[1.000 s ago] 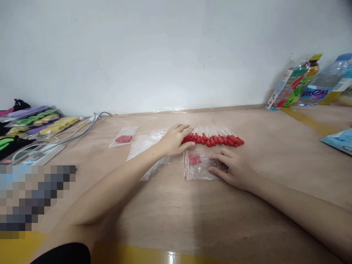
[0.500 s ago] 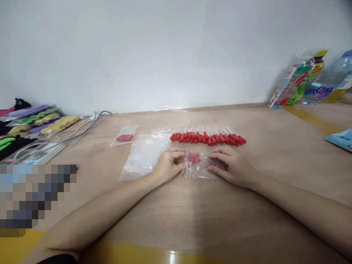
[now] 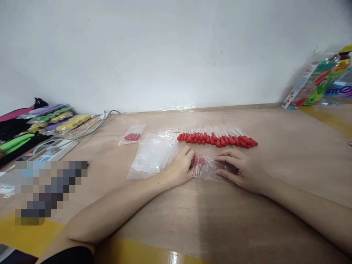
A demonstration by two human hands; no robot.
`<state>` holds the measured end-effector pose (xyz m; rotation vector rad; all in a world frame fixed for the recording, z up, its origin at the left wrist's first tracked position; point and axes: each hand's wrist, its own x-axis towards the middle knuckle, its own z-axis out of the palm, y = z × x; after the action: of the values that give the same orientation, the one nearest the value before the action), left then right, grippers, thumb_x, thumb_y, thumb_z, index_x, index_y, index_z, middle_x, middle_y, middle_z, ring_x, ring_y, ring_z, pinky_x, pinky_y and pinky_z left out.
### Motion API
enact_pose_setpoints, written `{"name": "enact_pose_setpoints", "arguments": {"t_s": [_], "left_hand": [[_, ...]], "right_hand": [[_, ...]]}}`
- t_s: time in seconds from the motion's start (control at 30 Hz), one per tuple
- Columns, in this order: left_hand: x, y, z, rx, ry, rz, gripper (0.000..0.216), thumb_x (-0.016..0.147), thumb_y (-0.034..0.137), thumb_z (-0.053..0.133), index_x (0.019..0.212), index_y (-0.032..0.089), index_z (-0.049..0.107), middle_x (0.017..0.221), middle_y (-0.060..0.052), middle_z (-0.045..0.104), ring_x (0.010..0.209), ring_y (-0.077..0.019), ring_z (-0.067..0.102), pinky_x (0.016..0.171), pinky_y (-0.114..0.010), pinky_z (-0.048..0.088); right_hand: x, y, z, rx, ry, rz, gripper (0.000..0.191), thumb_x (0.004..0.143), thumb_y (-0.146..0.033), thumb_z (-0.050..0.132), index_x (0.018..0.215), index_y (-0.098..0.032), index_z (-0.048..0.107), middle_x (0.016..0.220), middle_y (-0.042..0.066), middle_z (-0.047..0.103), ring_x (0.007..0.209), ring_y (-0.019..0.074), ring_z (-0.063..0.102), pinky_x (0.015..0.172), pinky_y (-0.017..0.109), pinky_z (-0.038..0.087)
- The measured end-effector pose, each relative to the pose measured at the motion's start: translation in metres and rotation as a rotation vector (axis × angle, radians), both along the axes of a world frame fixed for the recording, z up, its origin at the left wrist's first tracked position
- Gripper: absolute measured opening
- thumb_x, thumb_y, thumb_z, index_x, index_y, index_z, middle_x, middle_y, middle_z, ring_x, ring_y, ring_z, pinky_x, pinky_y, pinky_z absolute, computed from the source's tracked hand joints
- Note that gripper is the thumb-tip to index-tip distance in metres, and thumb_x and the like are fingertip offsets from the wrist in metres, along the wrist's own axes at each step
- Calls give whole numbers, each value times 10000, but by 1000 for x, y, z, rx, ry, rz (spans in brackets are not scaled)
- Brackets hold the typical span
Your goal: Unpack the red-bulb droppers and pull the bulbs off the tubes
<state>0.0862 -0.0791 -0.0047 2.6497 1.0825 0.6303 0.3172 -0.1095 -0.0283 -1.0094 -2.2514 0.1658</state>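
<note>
A clear zip bag (image 3: 207, 171) with a red-edged mouth lies flat in front of me, red tips (image 3: 202, 161) showing inside near the mouth. My left hand (image 3: 183, 165) is closed at this mouth, fingers bent and partly hiding the contents. My right hand (image 3: 239, 170) holds the bag's other end, thumb below and fingers above with a gap between them. Just beyond lies a row of white sticks with red tips (image 3: 220, 140). Overlapping empty clear bags (image 3: 150, 156) lie beside my left hand. Farther left is a filled bag of red-tipped sticks (image 3: 132, 135).
Packaged coloured items (image 3: 55, 113), cables (image 3: 93, 128) and a white power strip (image 3: 63, 148) occupy the left side. Drink bottles (image 3: 316, 82) in clear wrap lean at the back right by the wall (image 3: 176, 55). Yellow tape (image 3: 148, 253) crosses the table's front.
The view has turned slightly left, so everything sits farther right. My left fingers have curled in more at the bag's mouth, and less of the red tips shows. My right hand keeps its grip.
</note>
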Motion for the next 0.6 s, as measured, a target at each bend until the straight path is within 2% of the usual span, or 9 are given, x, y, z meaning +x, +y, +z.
{"name": "enact_pose_setpoints", "arguments": {"t_s": [0.13, 0.37, 0.47, 0.6], "left_hand": [[-1, -1, 3, 79, 142, -75, 54, 850, 207, 437, 840, 159, 459, 878, -57, 498, 795, -171, 481, 723, -293, 444], [0, -2, 2, 301, 382, -87, 189, 880, 140, 337, 1014, 106, 465, 923, -101, 521, 858, -216, 491, 760, -337, 447], [-1, -2, 3, 289, 359, -68, 179, 858, 186, 387, 995, 112, 476, 905, -100, 531, 851, -229, 493, 758, -355, 453], [-3, -2, 5, 161, 205, -25, 174, 808, 156, 440, 977, 131, 470, 926, -92, 538, 874, -216, 501, 782, -345, 458]], "right_hand": [[0, -1, 0, -2, -3, 4, 293, 823, -327, 540, 1072, -177, 570, 1027, 105, 559, 929, 204, 536, 793, 365, 476], [-1, -1, 0, -16, -22, 2, 311, 835, -323, 523, 1109, -186, 572, 1069, 100, 560, 959, 195, 547, 816, 345, 487], [-1, -3, 0, -7, -27, -5, 338, 847, -315, 504, 1159, -193, 551, 1099, 101, 555, 987, 196, 544, 834, 350, 488], [-2, -4, -1, 13, -43, -21, 376, 859, -293, 482, 1218, -187, 516, 1132, 110, 553, 1019, 201, 543, 854, 352, 488]]}}
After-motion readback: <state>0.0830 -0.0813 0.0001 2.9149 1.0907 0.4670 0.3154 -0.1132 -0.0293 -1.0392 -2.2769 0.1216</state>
